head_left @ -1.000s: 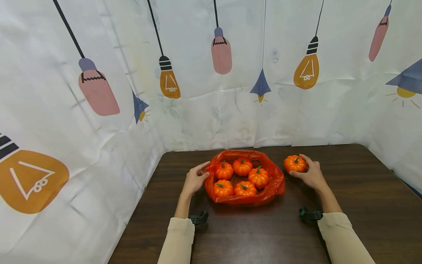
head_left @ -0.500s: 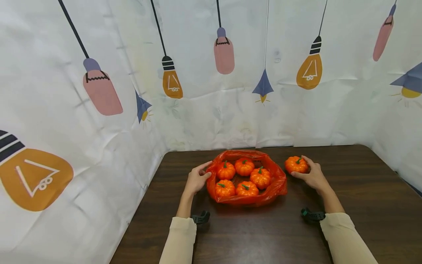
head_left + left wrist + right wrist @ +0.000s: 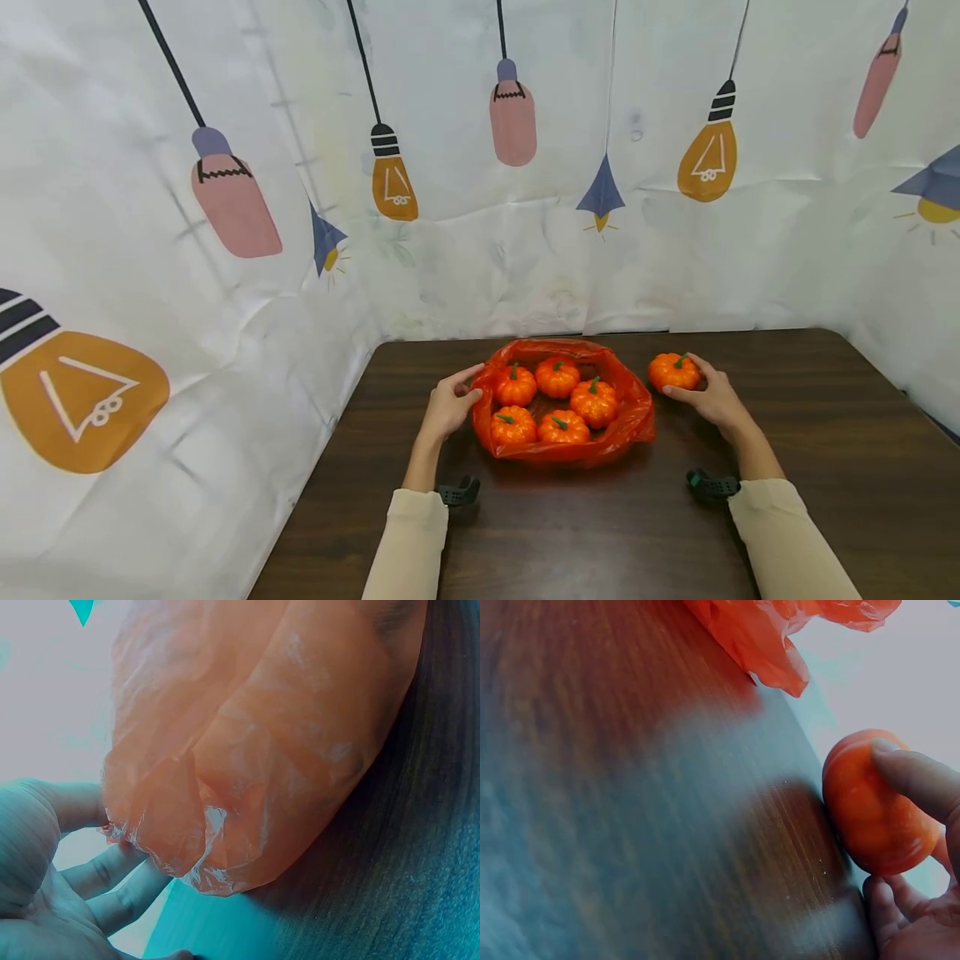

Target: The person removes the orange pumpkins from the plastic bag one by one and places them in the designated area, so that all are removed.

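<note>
A red plastic bag, its mouth spread wide, sits on the table with several small orange pumpkins inside. My left hand is at the bag's left rim, thumb and fingers pinching the thin plastic; some fingertips are hidden behind it in the left wrist view. To the right of the bag, my right hand grips another small pumpkin with a green stem. In the right wrist view the thumb presses on this pumpkin's side, and the other fingers come round from beneath, low over the table.
The dark wooden table has its far edge just behind the bag. A white sheet printed with lamps hangs at the back and sides. Each wrist wears a dark strap.
The view has shifted slightly, so everything sits a little further right in it. Both hands keep their places at the bag and the pumpkin.
</note>
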Demonstrator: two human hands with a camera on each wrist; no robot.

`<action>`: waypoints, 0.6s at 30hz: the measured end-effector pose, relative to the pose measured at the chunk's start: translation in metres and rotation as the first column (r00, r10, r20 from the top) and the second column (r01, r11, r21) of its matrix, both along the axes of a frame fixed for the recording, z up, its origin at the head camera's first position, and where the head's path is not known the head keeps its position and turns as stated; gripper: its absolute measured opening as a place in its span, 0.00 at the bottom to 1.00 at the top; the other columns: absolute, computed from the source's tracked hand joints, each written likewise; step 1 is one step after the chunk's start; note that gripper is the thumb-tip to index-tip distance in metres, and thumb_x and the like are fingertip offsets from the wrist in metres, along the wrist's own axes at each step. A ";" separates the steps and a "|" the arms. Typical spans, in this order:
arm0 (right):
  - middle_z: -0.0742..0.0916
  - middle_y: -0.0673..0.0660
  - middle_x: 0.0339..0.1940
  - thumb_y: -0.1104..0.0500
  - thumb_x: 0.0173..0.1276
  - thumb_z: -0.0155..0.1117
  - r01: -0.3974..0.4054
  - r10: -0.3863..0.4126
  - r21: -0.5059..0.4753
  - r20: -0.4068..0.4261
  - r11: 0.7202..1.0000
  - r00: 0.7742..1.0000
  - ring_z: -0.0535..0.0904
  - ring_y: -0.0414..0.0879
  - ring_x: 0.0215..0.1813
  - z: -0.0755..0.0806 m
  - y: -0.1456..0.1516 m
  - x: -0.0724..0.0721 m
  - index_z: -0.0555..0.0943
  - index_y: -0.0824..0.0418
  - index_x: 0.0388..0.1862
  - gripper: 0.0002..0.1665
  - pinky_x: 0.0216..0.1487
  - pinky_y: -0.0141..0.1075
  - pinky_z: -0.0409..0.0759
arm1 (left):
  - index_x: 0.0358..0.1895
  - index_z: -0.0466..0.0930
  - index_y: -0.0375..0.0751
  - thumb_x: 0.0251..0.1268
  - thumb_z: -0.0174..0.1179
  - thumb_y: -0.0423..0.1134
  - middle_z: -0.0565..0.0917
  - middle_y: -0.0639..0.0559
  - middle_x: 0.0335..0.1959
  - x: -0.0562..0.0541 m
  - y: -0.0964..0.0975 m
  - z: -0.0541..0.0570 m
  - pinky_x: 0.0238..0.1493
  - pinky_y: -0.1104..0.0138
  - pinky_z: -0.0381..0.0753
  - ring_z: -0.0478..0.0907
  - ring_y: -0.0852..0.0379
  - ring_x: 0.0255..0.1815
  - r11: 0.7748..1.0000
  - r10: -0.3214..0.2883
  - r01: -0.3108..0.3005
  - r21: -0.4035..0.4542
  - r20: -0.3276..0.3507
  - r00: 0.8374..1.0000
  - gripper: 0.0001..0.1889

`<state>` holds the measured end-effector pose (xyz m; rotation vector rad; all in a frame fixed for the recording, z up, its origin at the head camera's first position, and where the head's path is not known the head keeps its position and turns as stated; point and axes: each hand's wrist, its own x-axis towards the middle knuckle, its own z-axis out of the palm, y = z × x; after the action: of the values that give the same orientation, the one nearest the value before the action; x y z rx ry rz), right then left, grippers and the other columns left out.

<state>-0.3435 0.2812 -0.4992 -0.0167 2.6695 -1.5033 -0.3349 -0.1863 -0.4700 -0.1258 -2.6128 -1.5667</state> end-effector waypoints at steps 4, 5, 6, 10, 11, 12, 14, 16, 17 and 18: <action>0.49 0.82 0.77 0.39 0.71 0.67 -0.008 0.008 -0.011 0.010 1.000 1.000 0.52 0.78 0.74 0.001 0.000 -0.001 0.39 0.62 0.85 0.63 0.72 0.72 0.55 | 0.66 0.81 0.59 0.71 0.64 0.34 0.78 0.48 0.26 0.000 -0.001 0.001 0.26 0.67 0.69 0.67 0.56 0.23 1.000 0.000 0.000 -0.012 -0.005 1.000 0.24; 0.48 0.82 0.78 0.39 0.71 0.67 -0.010 0.010 -0.015 0.015 1.000 1.000 0.51 0.78 0.74 0.001 0.001 -0.002 0.39 0.62 0.85 0.63 0.72 0.72 0.55 | 0.66 0.81 0.59 0.71 0.64 0.34 0.78 0.48 0.26 0.000 -0.001 0.001 0.26 0.67 0.69 0.67 0.57 0.23 1.000 -0.001 0.001 -0.015 -0.005 1.000 0.24; 0.48 0.82 0.78 0.40 0.71 0.67 -0.012 0.012 -0.020 0.018 1.000 1.000 0.51 0.78 0.75 0.001 0.001 -0.002 0.39 0.62 0.85 0.63 0.73 0.72 0.54 | 0.66 0.81 0.59 0.71 0.64 0.34 0.78 0.48 0.26 0.001 -0.001 0.001 0.26 0.67 0.69 0.67 0.57 0.22 1.000 -0.003 0.003 -0.013 -0.005 1.000 0.24; 0.47 0.81 0.79 0.40 0.71 0.67 -0.027 0.027 -0.025 0.028 0.999 0.999 0.50 0.77 0.76 0.001 0.003 -0.007 0.39 0.62 0.85 0.62 0.73 0.71 0.54 | 0.66 0.81 0.58 0.70 0.64 0.34 0.78 0.48 0.26 0.001 -0.002 0.000 0.25 0.67 0.68 0.67 0.57 0.22 1.000 -0.003 0.003 -0.005 -0.002 1.000 0.24; 0.48 0.80 0.80 0.40 0.71 0.67 -0.033 0.034 -0.028 0.025 0.999 0.999 0.51 0.76 0.76 0.001 0.003 -0.009 0.39 0.62 0.85 0.62 0.74 0.71 0.54 | 0.66 0.81 0.58 0.70 0.64 0.34 0.78 0.48 0.26 0.002 -0.002 0.000 0.25 0.67 0.68 0.67 0.57 0.22 1.000 -0.002 0.002 -0.004 -0.004 1.000 0.24; 0.49 0.80 0.80 0.41 0.71 0.67 -0.039 0.040 -0.032 0.022 0.999 0.999 0.52 0.75 0.76 0.000 0.004 -0.010 0.40 0.62 0.85 0.62 0.74 0.70 0.55 | 0.66 0.81 0.58 0.70 0.64 0.34 0.78 0.48 0.26 0.001 -0.002 0.000 0.25 0.67 0.68 0.67 0.57 0.23 1.000 0.000 0.000 -0.002 -0.004 1.000 0.24; 0.51 0.80 0.80 0.42 0.72 0.67 -0.053 0.053 -0.034 0.013 0.998 0.999 0.55 0.74 0.75 -0.001 0.005 -0.014 0.40 0.63 0.85 0.61 0.73 0.69 0.57 | 0.66 0.81 0.58 0.70 0.64 0.34 0.78 0.48 0.26 0.001 -0.002 0.000 0.25 0.67 0.68 0.68 0.57 0.23 1.000 -0.002 0.002 -0.001 -0.005 1.000 0.24; 0.54 0.79 0.79 0.43 0.72 0.67 -0.065 0.066 -0.041 0.006 0.997 0.998 0.58 0.73 0.73 -0.001 0.006 -0.016 0.40 0.63 0.85 0.60 0.72 0.68 0.60 | 0.66 0.81 0.58 0.70 0.64 0.34 0.78 0.48 0.26 0.001 -0.001 0.000 0.25 0.67 0.68 0.68 0.57 0.23 1.000 -0.004 0.004 0.000 -0.004 1.000 0.24; 0.54 0.79 0.79 0.44 0.73 0.67 -0.071 0.072 -0.046 0.005 0.996 0.997 0.59 0.72 0.73 0.000 0.007 -0.018 0.41 0.63 0.85 0.60 0.72 0.67 0.61 | 0.66 0.81 0.58 0.70 0.64 0.34 0.78 0.48 0.27 0.001 -0.001 0.001 0.25 0.67 0.69 0.68 0.57 0.23 1.000 -0.004 0.004 0.001 -0.004 1.000 0.24; 0.54 0.79 0.79 0.44 0.73 0.67 -0.078 0.078 -0.050 0.005 0.996 0.997 0.59 0.72 0.72 0.000 0.008 -0.019 0.40 0.63 0.85 0.60 0.71 0.67 0.61 | 0.66 0.81 0.58 0.70 0.64 0.34 0.78 0.48 0.27 0.001 -0.001 0.001 0.25 0.67 0.69 0.68 0.57 0.23 1.000 -0.004 0.004 0.001 -0.004 1.000 0.24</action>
<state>-0.3624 0.2890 -0.4992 -0.1176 2.5935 -1.5423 -0.3339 -0.1874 -0.4694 -0.1336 -2.6102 -1.5672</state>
